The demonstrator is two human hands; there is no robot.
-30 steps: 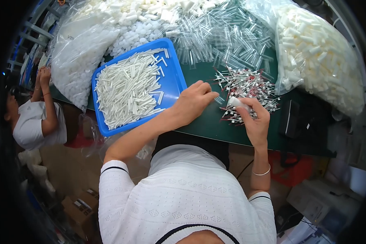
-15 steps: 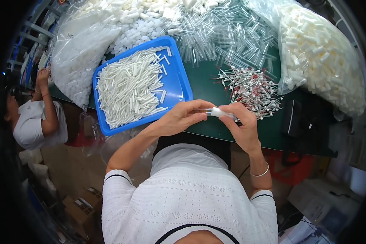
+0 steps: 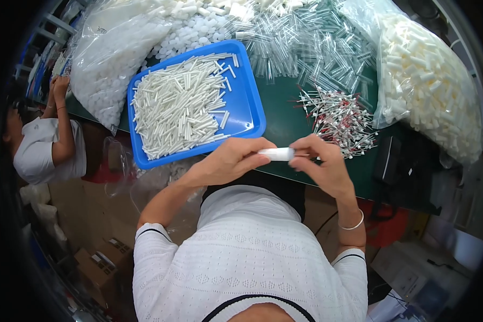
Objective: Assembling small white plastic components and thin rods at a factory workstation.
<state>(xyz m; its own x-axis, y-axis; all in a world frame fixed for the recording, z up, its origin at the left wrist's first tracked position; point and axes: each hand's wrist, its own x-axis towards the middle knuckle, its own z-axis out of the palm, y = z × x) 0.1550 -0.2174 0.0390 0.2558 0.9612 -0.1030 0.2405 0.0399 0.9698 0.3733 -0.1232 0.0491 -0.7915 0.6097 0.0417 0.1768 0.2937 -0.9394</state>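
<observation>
My left hand [image 3: 233, 161] pinches the left end of a smooth white tube [image 3: 276, 154] between thumb and fingers, and the tube lies level in front of my chest. At the tube's right end, my right hand [image 3: 324, 166] has its thumb and fingertips closed, slightly smeared by motion. Thin wire-like strands [image 3: 309, 155] show by those fingers. Just beyond my left hand stands a blue tray [image 3: 257, 115] holding a heap of thin white sticks [image 3: 174, 104]. A pile of small white connectors with red and white wires [image 3: 341, 121] lies beyond my right hand.
Clear tubes [image 3: 306, 45] are heaped at the back of the green table [image 3: 284, 102]. Bags of white caps [image 3: 112, 59] and cream-coloured cylinders [image 3: 426, 80] flank them. A black box [image 3: 389, 161] sits at right. Another person [image 3: 51, 145] works at far left.
The clear section and thin strands between my hands have gone from sight; the white tube now spans from my left fingers to my right fingertips. My right hand has shifted slightly right.
</observation>
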